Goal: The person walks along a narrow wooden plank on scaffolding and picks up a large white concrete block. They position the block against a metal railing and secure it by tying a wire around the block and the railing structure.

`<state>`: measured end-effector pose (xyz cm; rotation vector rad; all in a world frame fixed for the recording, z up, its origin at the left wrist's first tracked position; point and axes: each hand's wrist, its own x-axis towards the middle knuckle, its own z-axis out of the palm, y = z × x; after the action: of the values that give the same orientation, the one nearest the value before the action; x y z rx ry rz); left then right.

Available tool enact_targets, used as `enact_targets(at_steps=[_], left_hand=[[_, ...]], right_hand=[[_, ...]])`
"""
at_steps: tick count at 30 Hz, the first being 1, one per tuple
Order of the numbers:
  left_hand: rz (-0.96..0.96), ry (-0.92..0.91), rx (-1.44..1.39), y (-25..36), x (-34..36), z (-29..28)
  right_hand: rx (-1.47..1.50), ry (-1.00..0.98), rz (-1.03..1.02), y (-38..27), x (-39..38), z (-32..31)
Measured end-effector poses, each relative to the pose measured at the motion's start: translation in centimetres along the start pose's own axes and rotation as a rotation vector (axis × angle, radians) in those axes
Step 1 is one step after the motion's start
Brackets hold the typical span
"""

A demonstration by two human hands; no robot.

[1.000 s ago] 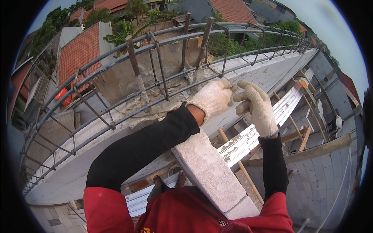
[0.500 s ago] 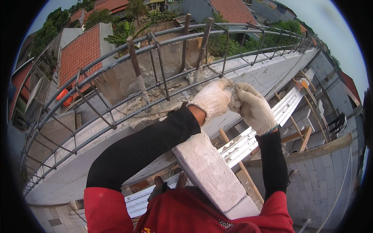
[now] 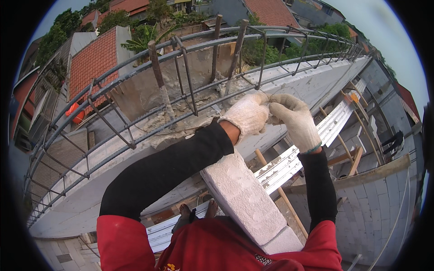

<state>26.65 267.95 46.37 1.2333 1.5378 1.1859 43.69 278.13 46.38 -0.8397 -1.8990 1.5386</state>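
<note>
My left hand (image 3: 247, 115), in a white knit glove, is closed with its fingertips toward my right hand. The gloved right hand (image 3: 296, 121) is bent in a pinch right beside it. Between and around the fingertips runs a thin wire (image 3: 267, 95), its ends hard to follow against the wall. Just beyond the hands, a long cage of steel reinforcing bars (image 3: 205, 107) lies along the top of the white block wall (image 3: 312, 85). Below my hands, a pale rough-faced block wall (image 3: 246, 194) extends toward my body.
Upright rusty bars (image 3: 235, 54) rise through the cage by rough broken concrete (image 3: 181, 131). Beneath, a white metal plank (image 3: 282, 168) and wooden poles (image 3: 289, 205) span a drop. My bare feet (image 3: 211, 209) stand on another white plank (image 3: 165, 232). Tiled roofs (image 3: 95, 58) lie beyond.
My right hand has rolled over, its fingers now curling down and pointing toward the left glove. The left hand has barely moved.
</note>
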Motion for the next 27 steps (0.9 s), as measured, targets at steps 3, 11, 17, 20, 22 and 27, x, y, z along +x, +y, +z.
enact_targets(at_steps=[3, 11, 17, 20, 22, 27], left_hand=[[0.104, 0.018, 0.044, -1.1, 0.9, 0.0], [0.075, -0.006, 0.051, -1.0, 1.0, 0.0], [0.026, -0.037, 0.092, -2.4, 1.1, -0.1], [0.019, -0.062, 0.08, -1.2, 1.4, 0.3], [0.052, -0.062, 0.103, -1.9, 1.4, -0.2], [-0.092, -0.097, -0.13, 0.5, 0.1, -0.2]], right_hand=[[-0.226, 0.063, -0.192, 0.5, 0.5, 0.3], [-0.231, 0.205, -0.517, 3.4, 1.3, 1.2], [-0.953, 0.247, -1.011, 2.0, 0.4, -0.1], [-0.775, 0.325, -0.927, 2.7, 0.7, -0.5], [-0.537, 0.126, -0.453, 0.2, -0.5, 0.0], [-0.292, 0.002, -0.043, -2.6, -2.3, -1.9]])
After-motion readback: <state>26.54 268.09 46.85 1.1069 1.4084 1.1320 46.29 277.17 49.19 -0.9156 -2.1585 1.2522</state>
